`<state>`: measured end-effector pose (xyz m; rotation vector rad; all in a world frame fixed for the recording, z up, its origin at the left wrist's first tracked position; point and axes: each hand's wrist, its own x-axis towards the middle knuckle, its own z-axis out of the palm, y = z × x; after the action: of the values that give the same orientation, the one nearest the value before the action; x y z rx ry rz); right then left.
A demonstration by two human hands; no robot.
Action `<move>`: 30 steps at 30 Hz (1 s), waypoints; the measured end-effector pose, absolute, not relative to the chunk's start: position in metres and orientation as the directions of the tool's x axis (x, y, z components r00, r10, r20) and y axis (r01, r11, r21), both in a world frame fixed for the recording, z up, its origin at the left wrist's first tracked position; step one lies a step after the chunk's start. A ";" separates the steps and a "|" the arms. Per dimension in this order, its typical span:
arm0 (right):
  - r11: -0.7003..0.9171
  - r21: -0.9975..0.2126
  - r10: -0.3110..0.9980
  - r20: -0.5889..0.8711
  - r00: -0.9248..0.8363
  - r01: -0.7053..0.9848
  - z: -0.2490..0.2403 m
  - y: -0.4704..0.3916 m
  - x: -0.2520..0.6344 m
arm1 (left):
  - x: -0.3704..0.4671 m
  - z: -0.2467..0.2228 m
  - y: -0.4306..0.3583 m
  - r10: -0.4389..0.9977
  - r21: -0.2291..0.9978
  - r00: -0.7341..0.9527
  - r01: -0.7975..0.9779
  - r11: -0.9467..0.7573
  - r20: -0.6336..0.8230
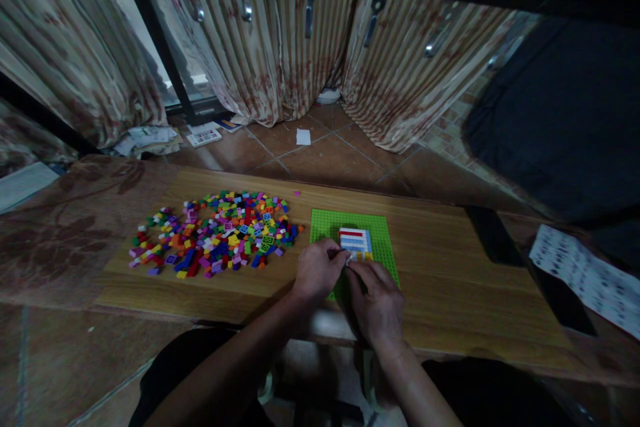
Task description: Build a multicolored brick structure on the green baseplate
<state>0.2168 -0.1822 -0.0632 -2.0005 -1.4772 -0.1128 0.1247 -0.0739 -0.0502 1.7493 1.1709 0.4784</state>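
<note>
My left hand (319,269) and my right hand (379,297) meet over the near part of a green studded baseplate (383,240). Their thumbs and forefingers are pinched together around a small white toy brick (349,257), mostly covered by the fingertips. Just beyond the fingers, a low block of assembled toy bricks (355,241) sits on the plate, with red, white and light blue rows and some yellow at its near side. My fingers hide part of its near edge; I cannot tell whether the held brick touches it.
A wide heap of loose coloured toy bricks (220,240) covers the left of the wooden table (440,293). One pink brick (297,193) lies apart at the far edge. At right are a black phone-like slab (493,235), another dark slab (563,300) and a printed sheet (585,273).
</note>
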 end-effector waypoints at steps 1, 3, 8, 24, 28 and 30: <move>-0.158 -0.436 0.825 0.435 0.361 0.886 -0.064 -0.182 0.217 | 0.125 -0.050 -0.074 0.865 0.862 0.470 0.497 -0.098 -0.173; -0.144 -0.425 0.821 0.453 0.348 0.894 -0.065 -0.182 0.218 | 0.125 -0.050 -0.074 0.866 0.859 0.467 0.503 -0.093 -0.180; -0.139 -0.384 0.818 0.475 0.324 0.913 -0.066 -0.182 0.220 | 0.127 -0.051 -0.075 0.881 0.839 0.437 0.536 -0.094 -0.180; -0.107 -0.550 0.795 0.454 0.404 0.829 -0.048 -0.193 0.224 | 0.113 -0.042 -0.064 0.879 0.914 0.474 0.376 -0.149 -0.051; -0.139 -0.706 0.748 0.384 0.541 0.695 -0.040 -0.203 0.211 | 0.100 -0.031 -0.050 0.918 0.943 0.390 0.271 -0.193 0.076; -0.159 -0.731 0.762 0.336 0.553 0.664 -0.041 -0.203 0.203 | 0.096 -0.026 -0.051 0.937 0.938 0.327 0.267 -0.221 0.128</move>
<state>0.2025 -0.2034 -0.0408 -1.8800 -1.1621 0.1360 0.0960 -0.0512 -0.0257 1.6956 1.0915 0.9385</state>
